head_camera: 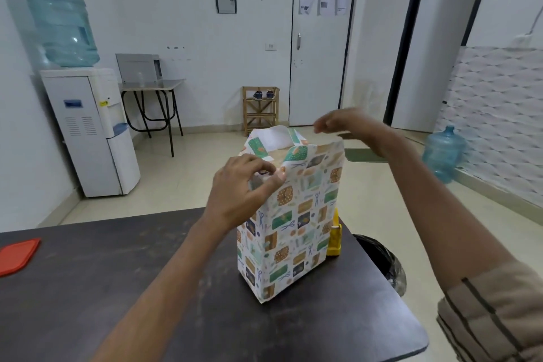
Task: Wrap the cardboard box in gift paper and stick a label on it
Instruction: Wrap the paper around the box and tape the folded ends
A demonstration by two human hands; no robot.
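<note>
– Dark brown table (117,288), white-walled room. Where's the brown cardboard box (277,155)?
– Upright near the table's far right edge, sleeved in white gift paper printed with green and orange parcels (293,229). The top flaps stand open.
– The hands?
– The left hand (241,194) pinches the paper's near top edge. The right hand (346,123) hovers above the open top, blurred; I cannot tell whether it grips anything.
– Anything else?
– A yellow plastic object (335,239) just behind the box, and a flat red lid (17,256) at the table's left edge.

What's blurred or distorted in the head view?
Head view: the right hand is motion-blurred, the left hand pinching the gift paper is fairly sharp; the wide lens tilts the door and bows the table edge; light is soft, shadows faint.
</note>
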